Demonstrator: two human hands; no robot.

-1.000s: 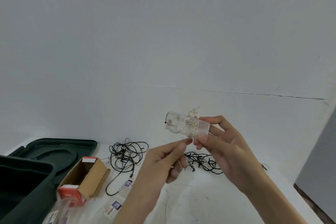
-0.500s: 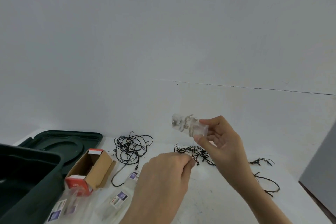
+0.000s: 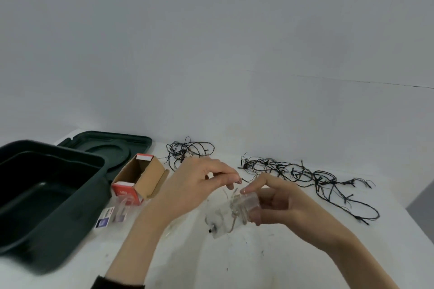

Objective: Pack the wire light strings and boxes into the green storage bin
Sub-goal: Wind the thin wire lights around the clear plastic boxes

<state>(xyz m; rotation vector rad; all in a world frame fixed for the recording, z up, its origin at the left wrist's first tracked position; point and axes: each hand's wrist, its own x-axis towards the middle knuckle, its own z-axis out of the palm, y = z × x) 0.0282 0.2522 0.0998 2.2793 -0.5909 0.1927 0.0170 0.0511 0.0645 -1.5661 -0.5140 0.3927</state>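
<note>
R hand (image 3: 281, 204) grips clear battery case (image 3: 223, 220) at frame centre, steadying it; L hand (image 3: 199, 183) pinches fine wire (image 3: 234, 196) above, prob. for winding.

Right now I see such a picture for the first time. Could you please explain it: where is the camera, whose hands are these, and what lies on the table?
No machine: the camera sits on a person's head, looking down at their bare hands. The right hand grips a clear case wound with thin wire; the left hand seems to pinch that wire. On the table lie an open green bin, its lid, an open cardboard box, a short black string and a long black string.
</note>
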